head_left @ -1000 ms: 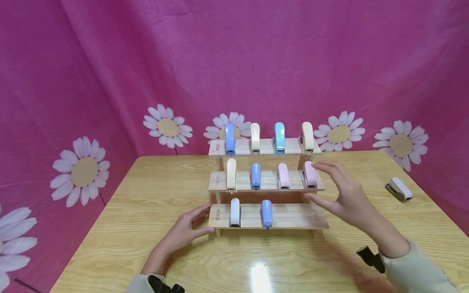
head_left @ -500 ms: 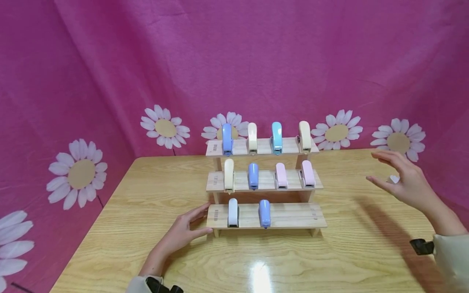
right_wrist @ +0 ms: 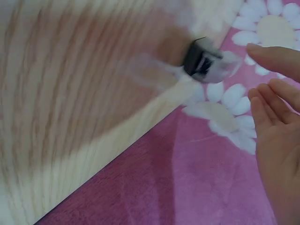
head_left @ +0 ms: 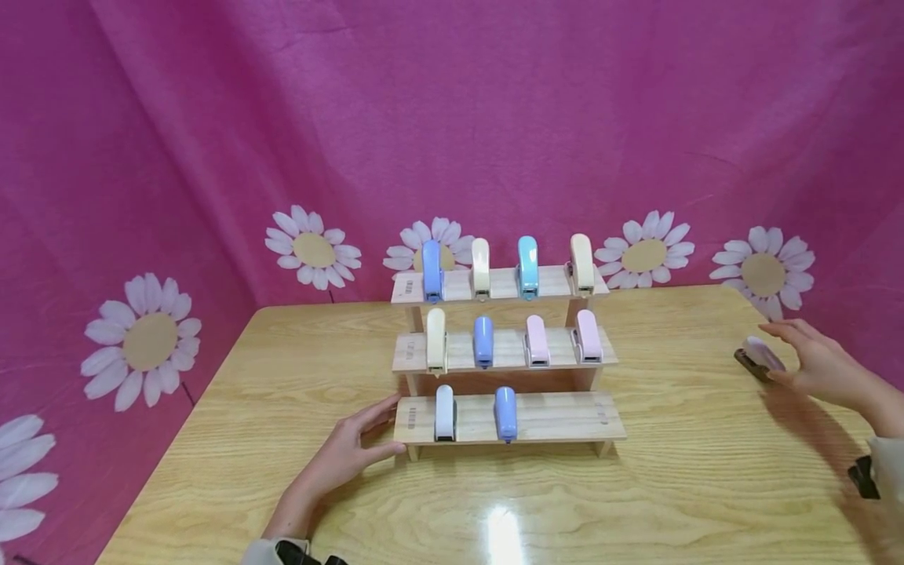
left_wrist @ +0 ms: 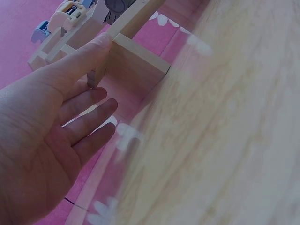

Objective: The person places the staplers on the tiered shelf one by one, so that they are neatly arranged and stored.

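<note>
A white stapler [head_left: 759, 357] lies on the table at the far right, partly in my right hand's shade. My right hand [head_left: 826, 369] hovers over its right side, thumb and fingers spread; in the right wrist view a gap shows between the fingertips and the blurred stapler [right_wrist: 206, 63]. At the left end of a three-tier wooden rack [head_left: 558, 416] rests my left hand [head_left: 349, 451], thumb at the front corner and fingers toward the back. In the left wrist view the thumb touches the board's end and the other visible fingers extend loosely.
Staplers stand in rows on the rack: a white one [head_left: 445, 412] and a blue one [head_left: 506, 413] on the bottom tier, several pastel ones on both upper tiers. The wooden table [head_left: 247, 408] meets a pink flowered cloth [head_left: 494, 118] behind.
My right hand has left the rack's right end, moved right and lowered beside the white stapler. The left hand has stayed at the rack. The head view has shifted slightly.
</note>
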The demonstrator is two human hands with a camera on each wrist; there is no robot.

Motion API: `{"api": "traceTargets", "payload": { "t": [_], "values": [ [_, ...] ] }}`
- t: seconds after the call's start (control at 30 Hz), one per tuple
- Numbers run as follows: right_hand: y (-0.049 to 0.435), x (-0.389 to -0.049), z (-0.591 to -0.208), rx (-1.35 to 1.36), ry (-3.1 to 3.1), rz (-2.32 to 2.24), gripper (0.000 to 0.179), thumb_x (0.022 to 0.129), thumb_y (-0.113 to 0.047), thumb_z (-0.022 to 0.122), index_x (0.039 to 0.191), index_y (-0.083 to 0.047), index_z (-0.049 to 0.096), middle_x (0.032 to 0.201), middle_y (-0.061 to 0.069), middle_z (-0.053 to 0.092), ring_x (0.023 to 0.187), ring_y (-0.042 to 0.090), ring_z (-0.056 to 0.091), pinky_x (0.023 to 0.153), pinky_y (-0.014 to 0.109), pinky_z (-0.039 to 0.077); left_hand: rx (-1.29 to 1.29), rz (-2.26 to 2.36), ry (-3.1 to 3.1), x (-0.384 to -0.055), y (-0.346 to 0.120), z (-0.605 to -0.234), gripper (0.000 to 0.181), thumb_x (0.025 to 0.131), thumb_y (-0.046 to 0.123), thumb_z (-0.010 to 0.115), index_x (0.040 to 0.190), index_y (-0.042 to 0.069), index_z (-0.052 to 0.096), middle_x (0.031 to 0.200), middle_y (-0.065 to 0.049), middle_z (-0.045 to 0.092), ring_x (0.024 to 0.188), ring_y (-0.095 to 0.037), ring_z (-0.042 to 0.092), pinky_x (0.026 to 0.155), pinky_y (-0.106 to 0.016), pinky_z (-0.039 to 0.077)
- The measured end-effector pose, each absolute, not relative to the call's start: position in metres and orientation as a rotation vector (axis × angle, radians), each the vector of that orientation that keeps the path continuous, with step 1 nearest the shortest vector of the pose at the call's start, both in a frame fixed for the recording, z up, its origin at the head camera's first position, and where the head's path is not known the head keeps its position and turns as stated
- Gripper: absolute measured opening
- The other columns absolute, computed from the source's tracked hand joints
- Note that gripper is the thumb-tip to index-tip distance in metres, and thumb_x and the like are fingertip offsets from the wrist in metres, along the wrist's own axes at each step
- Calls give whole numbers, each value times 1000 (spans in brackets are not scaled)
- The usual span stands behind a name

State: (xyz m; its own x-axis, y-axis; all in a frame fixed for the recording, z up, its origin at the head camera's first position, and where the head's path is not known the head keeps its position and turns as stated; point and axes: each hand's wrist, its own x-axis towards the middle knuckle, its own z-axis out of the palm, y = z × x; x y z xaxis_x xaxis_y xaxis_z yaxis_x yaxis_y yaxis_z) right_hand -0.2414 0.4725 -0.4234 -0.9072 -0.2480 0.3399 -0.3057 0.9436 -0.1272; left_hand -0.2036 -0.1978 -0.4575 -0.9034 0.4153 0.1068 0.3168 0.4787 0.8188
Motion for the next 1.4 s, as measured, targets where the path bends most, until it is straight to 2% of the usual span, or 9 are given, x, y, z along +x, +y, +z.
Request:
{"api": "traceTargets", "payload": {
  "t": [0.13, 0.37, 0.57, 0.73, 1.03, 1.13, 1.27, 1.33, 1.4],
  "values": [
    [483, -247, -431, 430, -2821, 236, 78, 60, 4, 82, 127, 16, 44, 116, 32, 46, 97, 47, 51, 73, 61, 49, 669, 1424, 2607, -204, -198, -459, 79, 85, 33, 75, 150, 7, 39, 145, -19, 51, 130, -35, 55, 112, -46, 42],
    [492, -255, -435, 569, -2830, 151, 69, 56, 8, 80, 119, 15, 50, 116, 33, 50, 102, 46, 50, 73, 48, 50, 688, 1439, 2609, -205, -196, -460, 79, 84, 32, 75, 149, 6, 39, 145, -18, 52, 129, -34, 56, 112, -45, 42],
    [496, -255, -431, 528, -2850, 96, 67, 55, -5, 89, 109, 14, 55, 102, 28, 59, 89, 42, 61, 68, 41, 55, 693, 1429, 2610, -206, -193, -456, 79, 84, 34, 75, 149, 7, 40, 145, -17, 52, 130, -33, 56, 113, -45, 41],
    [496, -253, -432, 502, -2767, 108, 65, 49, -16, 95, 93, 11, 56, 84, 19, 59, 74, 31, 59, 59, 31, 50, 701, 1443, 2589, -206, -194, -456, 79, 84, 32, 75, 149, 6, 39, 144, -19, 53, 130, -34, 55, 112, -46, 42],
    [482, -236, -433, 332, -2782, 226, 65, 55, -22, 95, 93, 13, 56, 81, 21, 58, 73, 28, 55, 56, 26, 44, 673, 1428, 2594, -204, -196, -460, 78, 84, 34, 75, 150, 8, 39, 144, -17, 53, 131, -32, 55, 114, -47, 40],
    [467, -226, -426, 309, -2723, 305, 68, 56, -25, 95, 98, 11, 57, 86, 23, 61, 76, 5, 54, 55, 14, 41, 672, 1427, 2586, -204, -196, -460, 79, 85, 35, 74, 150, 8, 39, 145, -17, 51, 131, -33, 55, 114, -47, 40],
    [430, -212, -410, 365, -2602, 448, 67, 55, -22, 96, 103, 4, 57, 91, 19, 65, 86, -25, 34, 60, 0, 34, 642, 1428, 2580, -203, -197, -461, 79, 85, 34, 74, 150, 8, 38, 146, -19, 51, 132, -34, 54, 114, -47, 39],
    [406, -206, -402, 451, -2516, 498, 68, 49, -17, 97, 102, 2, 59, 91, 13, 66, 87, -27, 33, 65, -2, 34, 633, 1436, 2585, -202, -198, -461, 79, 85, 33, 74, 150, 7, 38, 144, -19, 52, 131, -35, 54, 114, -48, 39],
    [382, -200, -394, 553, -2446, 516, 70, 45, -15, 97, 102, 0, 60, 91, 7, 65, 90, -23, 38, 70, -2, 36, 636, 1445, 2588, -202, -198, -462, 79, 85, 32, 75, 150, 7, 39, 143, -20, 53, 130, -35, 55, 113, -48, 40]
  ]
}}
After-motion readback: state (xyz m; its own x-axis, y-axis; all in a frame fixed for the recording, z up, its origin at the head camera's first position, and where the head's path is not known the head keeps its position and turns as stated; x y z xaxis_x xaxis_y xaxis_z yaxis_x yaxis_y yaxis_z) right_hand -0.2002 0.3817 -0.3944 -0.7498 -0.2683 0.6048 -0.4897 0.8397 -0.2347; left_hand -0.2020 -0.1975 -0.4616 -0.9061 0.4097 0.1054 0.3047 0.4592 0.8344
